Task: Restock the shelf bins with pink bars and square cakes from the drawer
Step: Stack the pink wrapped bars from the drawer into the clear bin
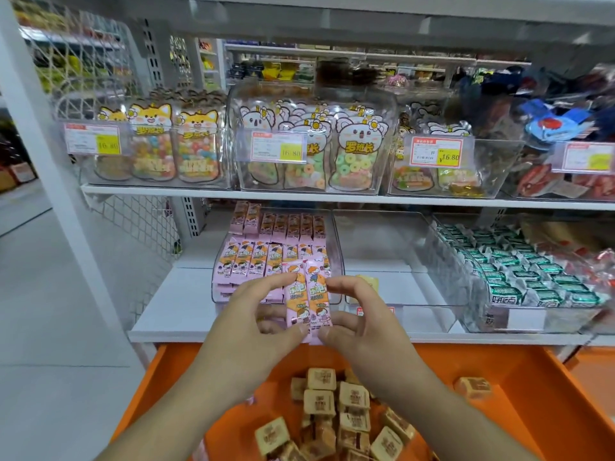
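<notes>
Your left hand [263, 314] and right hand [357, 314] are pinching a small stack of pink bars [307, 302] between them, each hand with its fingers over the top end and its thumb under the bottom end. The two bars you can see on the front stand upright, side by side, with their long axes running away from you towards the shelf; whether more lie behind them cannot be told.

Directly beyond your fingertips, and slightly towards your left hand, is the clear bin of pink bars [336, 261]. Its rows are packed upright in the same orientation as what you hold, so the move looks like a short push forward and slightly left without turning the stack. Your left hand is the nearer one to it. The front wall of that bin stands between the stack and the rows, so you will probably need to lift over it; the front row looks nearly full, leaving little slack.

Just beyond your right hand sits a nearly empty clear bin [432, 307], probably meant for the cakes. Farther right is a bin of green-wrapped sweets [519, 277].

Below your wrists the orange drawer [532, 387] stands open, with the square cakes [336, 410] heaped loosely in it.
</notes>
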The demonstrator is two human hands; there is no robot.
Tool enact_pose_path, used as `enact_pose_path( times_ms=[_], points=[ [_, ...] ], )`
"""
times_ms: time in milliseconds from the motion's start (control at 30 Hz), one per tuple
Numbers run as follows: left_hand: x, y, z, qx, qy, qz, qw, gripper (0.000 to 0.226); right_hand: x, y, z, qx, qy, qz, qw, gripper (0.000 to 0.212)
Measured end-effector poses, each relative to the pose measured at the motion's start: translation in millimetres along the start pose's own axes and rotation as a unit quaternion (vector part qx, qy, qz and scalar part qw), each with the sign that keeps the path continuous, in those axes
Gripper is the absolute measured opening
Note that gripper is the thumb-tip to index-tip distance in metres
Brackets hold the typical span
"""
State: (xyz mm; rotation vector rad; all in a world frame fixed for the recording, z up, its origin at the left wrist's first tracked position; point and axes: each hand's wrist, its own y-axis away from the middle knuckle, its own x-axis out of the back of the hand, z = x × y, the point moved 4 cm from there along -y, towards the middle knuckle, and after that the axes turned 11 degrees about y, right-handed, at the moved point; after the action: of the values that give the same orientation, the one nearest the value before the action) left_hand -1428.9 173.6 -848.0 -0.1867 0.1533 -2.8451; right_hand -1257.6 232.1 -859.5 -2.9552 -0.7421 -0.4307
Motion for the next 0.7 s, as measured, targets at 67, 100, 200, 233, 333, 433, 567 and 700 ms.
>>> enact_pose_path(
  times_ms=[67,100,200,233,333,433,567,700],
  points=[
    [3,-3,-3,-0.013,-0.015,-0.015,1.0,0.07,1,-2,0,0.012,0.002,0.009,1.0,0.054],
    [5,-5,-4,-0.015,-0.021,-0.024,0.999,0.071,1,-3,-1,0.019,0.008,0.013,1.0,0.054],
    [10,-11,-8,-0.017,-0.034,-0.03,0.999,0.072,1,-8,-2,0.044,0.036,0.019,0.998,0.056],
    [12,-15,-9,-0.02,-0.041,-0.023,0.999,0.073,0,-12,-3,0.05,0.051,0.024,0.997,0.055],
    [21,-30,-14,-0.025,-0.067,-0.012,0.997,0.077,0,-29,-1,0.069,0.117,0.055,0.989,0.048],
    [29,-51,-11,-0.04,-0.114,-0.052,0.991,0.09,3,-55,-4,0.092,0.187,0.079,0.975,0.043],
    [42,-94,-1,-0.106,-0.253,-0.031,0.961,0.081,2,-101,-15,0.116,0.237,0.089,0.961,0.042],
    [53,-145,0,-0.112,-0.386,-0.022,0.915,0.065,-5,-159,-21,0.118,0.273,0.089,0.951,0.037]
  ],
)
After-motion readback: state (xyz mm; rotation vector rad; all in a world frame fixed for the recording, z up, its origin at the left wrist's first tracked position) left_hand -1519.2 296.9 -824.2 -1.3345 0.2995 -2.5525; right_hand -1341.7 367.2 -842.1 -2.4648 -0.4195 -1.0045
